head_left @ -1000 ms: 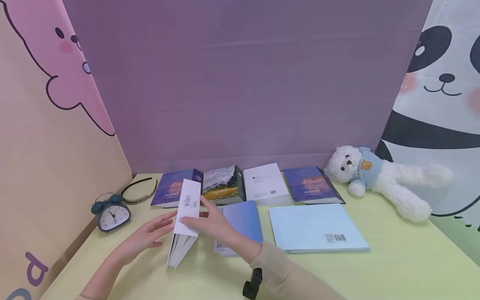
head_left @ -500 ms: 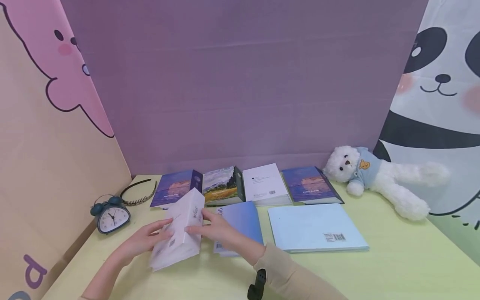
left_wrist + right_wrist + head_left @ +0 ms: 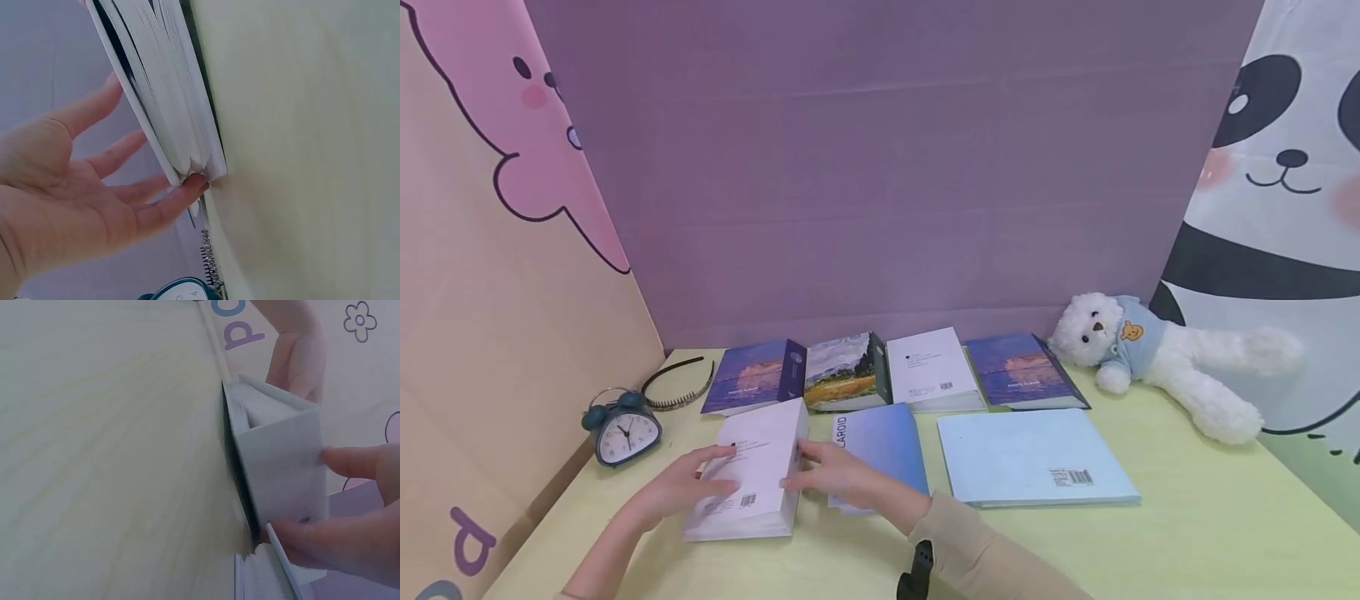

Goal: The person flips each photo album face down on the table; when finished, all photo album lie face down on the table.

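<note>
A thick white photo album (image 3: 760,467) lies on the table with its cover up and its page edges facing me. My left hand (image 3: 688,483) reaches across its left side, fingers spread and resting on the cover; the left wrist view shows one fingertip at the album's corner. On the right, my right hand (image 3: 838,473) touches the spine (image 3: 284,475) with thumb and fingers, straight rather than curled. Just past that hand sits a blue album (image 3: 887,446), partly covered by the hand.
A light blue album (image 3: 1037,457) lies to the right. Along the back are a purple album (image 3: 748,377), a landscape album (image 3: 846,371), another white album (image 3: 928,367) and another purple one (image 3: 1022,369). An alarm clock (image 3: 627,433), a headband (image 3: 681,398) and a plush bear (image 3: 1138,346) flank them.
The white album has turned from standing with its spine up to lying with its cover up. Both hands have stayed beside it, and the right fingers have moved lower along the spine.
</note>
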`<state>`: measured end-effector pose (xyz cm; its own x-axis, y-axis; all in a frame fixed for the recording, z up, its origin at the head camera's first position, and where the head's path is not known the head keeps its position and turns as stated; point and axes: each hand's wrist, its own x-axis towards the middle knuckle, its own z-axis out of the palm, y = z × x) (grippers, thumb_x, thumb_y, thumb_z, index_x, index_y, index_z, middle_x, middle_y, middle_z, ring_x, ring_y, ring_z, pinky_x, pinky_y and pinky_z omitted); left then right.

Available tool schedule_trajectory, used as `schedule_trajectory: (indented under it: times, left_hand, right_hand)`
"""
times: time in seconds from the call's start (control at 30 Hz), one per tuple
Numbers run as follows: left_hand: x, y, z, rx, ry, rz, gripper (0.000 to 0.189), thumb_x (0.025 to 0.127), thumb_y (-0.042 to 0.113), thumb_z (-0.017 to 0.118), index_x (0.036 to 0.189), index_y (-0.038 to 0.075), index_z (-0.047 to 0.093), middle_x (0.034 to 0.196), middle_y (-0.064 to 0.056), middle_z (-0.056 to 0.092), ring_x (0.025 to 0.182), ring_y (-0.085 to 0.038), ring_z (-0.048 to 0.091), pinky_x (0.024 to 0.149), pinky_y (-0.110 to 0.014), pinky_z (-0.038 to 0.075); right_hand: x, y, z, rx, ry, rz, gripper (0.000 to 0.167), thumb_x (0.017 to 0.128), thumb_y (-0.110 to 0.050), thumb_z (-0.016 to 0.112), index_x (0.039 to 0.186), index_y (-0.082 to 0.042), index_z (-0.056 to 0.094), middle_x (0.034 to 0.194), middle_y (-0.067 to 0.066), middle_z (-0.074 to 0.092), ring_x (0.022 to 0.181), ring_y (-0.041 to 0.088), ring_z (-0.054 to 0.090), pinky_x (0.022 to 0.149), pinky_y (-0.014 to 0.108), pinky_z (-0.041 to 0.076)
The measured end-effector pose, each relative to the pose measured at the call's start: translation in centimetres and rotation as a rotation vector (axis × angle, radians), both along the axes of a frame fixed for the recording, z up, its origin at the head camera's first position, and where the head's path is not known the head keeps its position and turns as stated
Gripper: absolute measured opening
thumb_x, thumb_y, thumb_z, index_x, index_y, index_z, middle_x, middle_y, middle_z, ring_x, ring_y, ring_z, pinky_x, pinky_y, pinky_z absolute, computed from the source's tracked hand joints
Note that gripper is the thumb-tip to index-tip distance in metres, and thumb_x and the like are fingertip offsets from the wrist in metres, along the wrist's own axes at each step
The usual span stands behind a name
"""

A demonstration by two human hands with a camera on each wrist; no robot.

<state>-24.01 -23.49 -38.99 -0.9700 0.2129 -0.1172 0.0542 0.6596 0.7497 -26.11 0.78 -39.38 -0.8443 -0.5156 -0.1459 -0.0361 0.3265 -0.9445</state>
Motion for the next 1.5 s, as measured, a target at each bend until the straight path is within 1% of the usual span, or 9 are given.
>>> schedule_trajectory:
  times: [0.17, 0.3, 0.57, 0.7, 0.8, 0.93, 1.17, 1.4, 1.5]
  left_hand:
    - [0.0, 0.5, -0.2, -0.027, 0.015, 0.009, 0.061, 0.083, 0.026, 0.071, 0.134, 0.001, 0.049, 0.145, -0.034, 0.026, 0.133, -0.053, 0.022, 0.106, -0.065, 0.023]
    - [0.0, 0.7, -0.1, -0.031, 0.01, 0.012, 0.062, 0.083, 0.026, 0.071, 0.134, 0.001, 0.048, 0.145, -0.035, 0.025, 0.133, -0.054, 0.021, 0.106, -0.065, 0.021]
    - [-0.1, 0.8, 0.0, -0.053, -0.013, 0.008, 0.062, 0.084, 0.027, 0.069, 0.136, 0.001, 0.046, 0.146, -0.035, 0.023, 0.133, -0.054, 0.018, 0.107, -0.067, 0.017]
    - [-0.1, 1.0, 0.0, -0.067, -0.002, -0.003, 0.061, 0.086, 0.027, 0.068, 0.136, 0.001, 0.046, 0.145, -0.036, 0.023, 0.133, -0.055, 0.018, 0.107, -0.067, 0.018]
    - [-0.1, 1.0, 0.1, -0.072, 0.014, -0.005, 0.06, 0.085, 0.026, 0.068, 0.135, 0.0, 0.046, 0.144, -0.036, 0.024, 0.132, -0.055, 0.019, 0.107, -0.066, 0.018]
    - [0.0, 1.0, 0.2, -0.081, 0.021, -0.006, 0.06, 0.085, 0.028, 0.068, 0.135, 0.0, 0.047, 0.145, -0.036, 0.024, 0.133, -0.055, 0.02, 0.107, -0.066, 0.019]
    - [0.1, 1.1, 0.6, -0.092, 0.005, -0.017, 0.062, 0.086, 0.03, 0.067, 0.136, 0.001, 0.046, 0.146, -0.036, 0.021, 0.133, -0.055, 0.018, 0.107, -0.066, 0.018]
    - [0.2, 0.9, 0.5, -0.087, 0.012, -0.017, 0.063, 0.085, 0.031, 0.068, 0.136, 0.001, 0.046, 0.146, -0.035, 0.023, 0.133, -0.054, 0.019, 0.107, -0.067, 0.019]
    - [0.1, 0.9, 0.5, -0.084, 0.018, -0.016, 0.062, 0.085, 0.03, 0.068, 0.135, 0.001, 0.048, 0.145, -0.035, 0.024, 0.133, -0.054, 0.02, 0.107, -0.066, 0.02]
  right_hand:
    - [-0.2, -0.3, -0.5, 0.034, 0.013, 0.0, 0.072, 0.085, -0.014, 0.067, 0.146, -0.001, 0.03, 0.141, 0.015, 0.047, 0.131, 0.031, 0.043, 0.106, 0.047, 0.037]
    - [-0.3, -0.3, -0.8, 0.049, 0.013, -0.013, 0.074, 0.086, -0.017, 0.066, 0.147, -0.002, 0.027, 0.143, 0.016, 0.044, 0.133, 0.031, 0.041, 0.106, 0.048, 0.038]
    - [0.1, -0.1, -0.7, 0.074, 0.016, 0.008, 0.075, 0.09, -0.021, 0.061, 0.149, -0.002, 0.019, 0.147, 0.016, 0.038, 0.136, 0.031, 0.036, 0.108, 0.046, 0.035]
    - [0.3, 0.1, -0.7, 0.076, 0.013, 0.023, 0.074, 0.092, -0.022, 0.058, 0.15, -0.004, 0.014, 0.148, 0.015, 0.036, 0.136, 0.03, 0.035, 0.106, 0.046, 0.038]
    - [0.3, 0.2, -0.6, 0.09, 0.032, 0.027, 0.074, 0.092, -0.024, 0.057, 0.15, -0.005, 0.014, 0.148, 0.014, 0.036, 0.136, 0.029, 0.035, 0.106, 0.045, 0.038]
    - [0.2, 0.2, -0.5, 0.104, 0.055, 0.027, 0.074, 0.092, -0.024, 0.057, 0.15, -0.005, 0.015, 0.148, 0.013, 0.036, 0.136, 0.028, 0.035, 0.107, 0.045, 0.037]
    - [0.2, 0.4, -0.3, 0.107, 0.039, 0.03, 0.073, 0.092, -0.027, 0.058, 0.151, -0.01, 0.017, 0.15, 0.012, 0.033, 0.136, 0.029, 0.035, 0.104, 0.044, 0.041]
    - [0.3, 0.7, -0.3, 0.082, 0.02, 0.014, 0.071, 0.091, -0.027, 0.062, 0.149, -0.013, 0.025, 0.149, 0.013, 0.036, 0.133, 0.034, 0.039, 0.099, 0.044, 0.046]
    - [0.3, 1.0, 0.0, 0.1, 0.061, 0.002, 0.064, 0.09, -0.026, 0.062, 0.146, -0.012, 0.033, 0.146, 0.012, 0.041, 0.129, 0.034, 0.045, 0.1, 0.045, 0.045]
